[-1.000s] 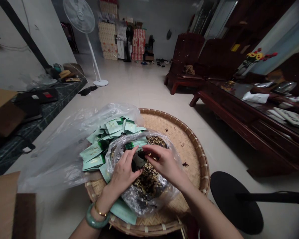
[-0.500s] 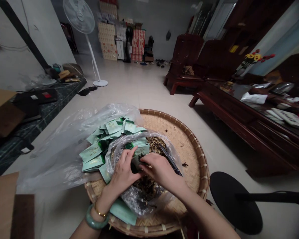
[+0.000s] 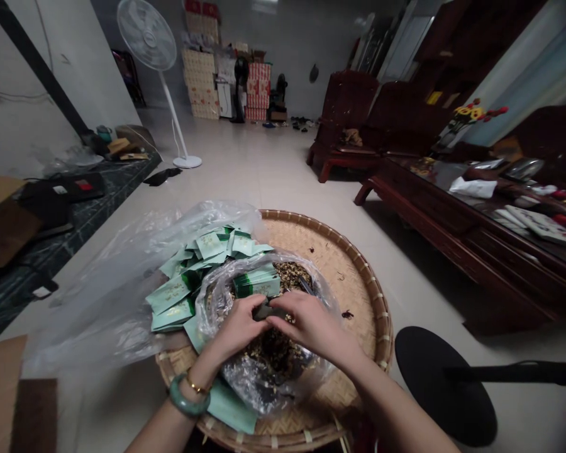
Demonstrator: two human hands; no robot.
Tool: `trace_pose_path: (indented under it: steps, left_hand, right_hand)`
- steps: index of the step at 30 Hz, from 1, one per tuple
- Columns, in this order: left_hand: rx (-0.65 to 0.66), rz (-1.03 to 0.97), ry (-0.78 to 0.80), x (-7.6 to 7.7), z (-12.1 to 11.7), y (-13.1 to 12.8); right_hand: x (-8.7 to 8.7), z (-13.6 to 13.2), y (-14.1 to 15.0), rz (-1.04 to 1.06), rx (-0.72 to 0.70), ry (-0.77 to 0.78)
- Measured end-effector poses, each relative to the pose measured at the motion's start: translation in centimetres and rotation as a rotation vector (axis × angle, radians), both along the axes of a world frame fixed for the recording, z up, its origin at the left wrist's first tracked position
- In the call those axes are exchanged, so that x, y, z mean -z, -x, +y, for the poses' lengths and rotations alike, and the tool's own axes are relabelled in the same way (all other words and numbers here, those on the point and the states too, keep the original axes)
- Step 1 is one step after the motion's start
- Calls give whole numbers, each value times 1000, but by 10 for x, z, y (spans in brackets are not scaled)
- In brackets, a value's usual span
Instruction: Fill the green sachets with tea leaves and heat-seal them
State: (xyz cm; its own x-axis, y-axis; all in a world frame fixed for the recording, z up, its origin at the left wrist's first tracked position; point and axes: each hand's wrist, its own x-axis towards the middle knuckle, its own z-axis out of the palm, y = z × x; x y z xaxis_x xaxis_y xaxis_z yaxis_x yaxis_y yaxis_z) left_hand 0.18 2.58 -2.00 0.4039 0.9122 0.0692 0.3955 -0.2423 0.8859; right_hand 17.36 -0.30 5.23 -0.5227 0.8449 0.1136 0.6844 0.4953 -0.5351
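Note:
My left hand and my right hand meet above an open clear plastic bag. Both pinch a small dark grey-green packet, mostly covered by my fingers. Loose dried brown-and-yellow bits fill the bag. On them lies a stack of pale green sachets, just beyond my fingers. A slim dark tool pokes out behind my right hand, its rest hidden. More green sachets are heaped at the left of the round woven bamboo tray under the bag.
A large clear plastic sheet hangs off the tray's left side. At right are a black round stand base and a dark wooden table. A white standing fan is further back; a cardboard box sits at lower left.
The fingers of my left hand have closed in from a raised, spread pose onto the dark packet. My right hand now covers more of the slim tool. The view has shifted slightly.

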Motion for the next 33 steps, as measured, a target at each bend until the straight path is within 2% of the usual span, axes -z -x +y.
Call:
trace_pose_path:
  steps: [2,4,8,12,14,18,20,24,27,29,33]
  left_hand:
    - [29,-23,8,1,-2,-2]
    - [45,-39,12,1,-3,-1]
    - [17,-45,26,1,-2,1]
    - [9,-33,22,-1,-1,0]
    - [13,-38,9,-1,-1,0]
    - [18,-54,-17,4,-2,0]
    - [31,-51,-21,6,-2,0]
    - [40,-57,-7,5,-1,2]
    - [21,-65,24,0,-1,2]
    - [3,-57,44,-2,0,3]
    - [-30,-63,76,-4,0,5]
  right_hand:
    - [1,0,-1,-77,-12,38]
    - [2,1,-4,-63,-36,58]
    - [1,3,-16,211,-11,58]
    - [-7,5,-26,382,128,17]
    - [-8,8,-24,361,142,13]
    - [-3,14,-8,196,-3,32]
    - [1,18,-2,181,-27,39]
    - [-4,20,-6,362,34,82]
    - [-12,16,-21,465,183,56]
    - [-13,12,-32,408,236,73]
    - [1,4,-38,234,173,203]
